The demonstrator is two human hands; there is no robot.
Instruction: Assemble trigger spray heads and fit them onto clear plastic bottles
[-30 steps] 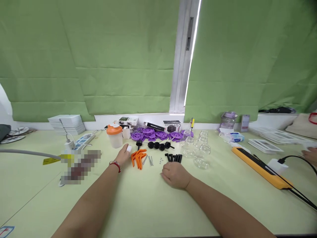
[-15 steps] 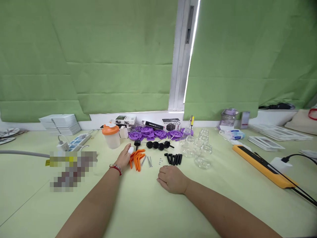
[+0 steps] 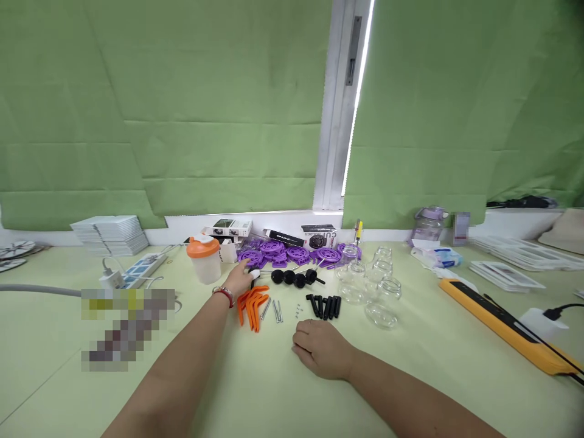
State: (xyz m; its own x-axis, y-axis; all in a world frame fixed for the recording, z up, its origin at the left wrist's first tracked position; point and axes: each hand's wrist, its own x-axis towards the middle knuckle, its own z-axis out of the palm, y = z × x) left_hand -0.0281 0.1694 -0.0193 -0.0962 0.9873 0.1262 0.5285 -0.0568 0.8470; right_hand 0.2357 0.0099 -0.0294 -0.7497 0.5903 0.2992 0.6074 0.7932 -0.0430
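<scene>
My left hand (image 3: 239,280) reaches out with its fingers extended, a white wrap on one finger. Its fingertips are at the near edge of a purple wheel-shaped part (image 3: 250,258); whether they touch it I cannot tell. A black round-headed part beside that hand is mostly covered. Below lie orange angled pieces (image 3: 252,309) and long metal screws (image 3: 278,311). My right hand (image 3: 323,349) rests on the table, fingers curled in, nothing visible in them. Just beyond it are small metal bits (image 3: 298,311) and short black handles (image 3: 324,306). Black round knobs (image 3: 289,277) form a row farther back.
A shaker cup with an orange lid (image 3: 203,258) stands left of my left hand. Clear glass or plastic vessels (image 3: 382,313) cluster on the right. Boxes (image 3: 232,227) and a screwdriver (image 3: 359,231) are at the back. An orange-and-black power strip (image 3: 502,322) lies far right.
My left hand has moved forward and slightly right, from beside the orange pieces to the purple part. The right hand keeps its curled pose on the table. The view has shifted slightly.
</scene>
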